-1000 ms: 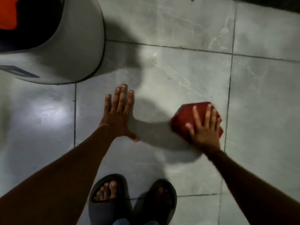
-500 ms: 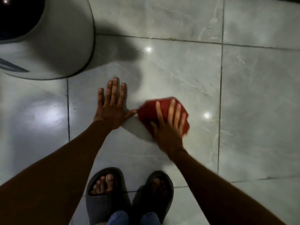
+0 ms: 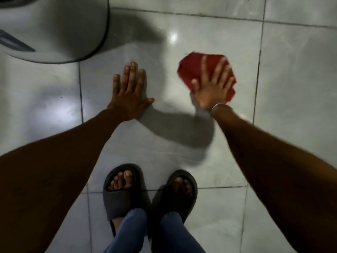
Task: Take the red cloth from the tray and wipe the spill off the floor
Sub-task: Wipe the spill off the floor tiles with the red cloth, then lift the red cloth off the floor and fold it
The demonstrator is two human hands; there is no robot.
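— While you crouch, what sits far left?
— One pale round bin [image 3: 54,30], then your left hand [image 3: 127,94] flat on the floor [image 3: 291,88], fingers straight and spread, holding nothing, bracing you.

— And my right?
— Your right hand [image 3: 213,84] lies splayed on the one red cloth [image 3: 191,68], pressing it to the tile, not gripping. Cloth and left hand are well apart.

— Which step is this?
— Wiping, I'd judge. No tray shows, and I can't make out a spill, only glare.

— Next?
— Probably sweep the cloth across the tile under firm pressure.

— The count?
— Two hands, one cloth, one bin, two sandals [image 3: 125,192].
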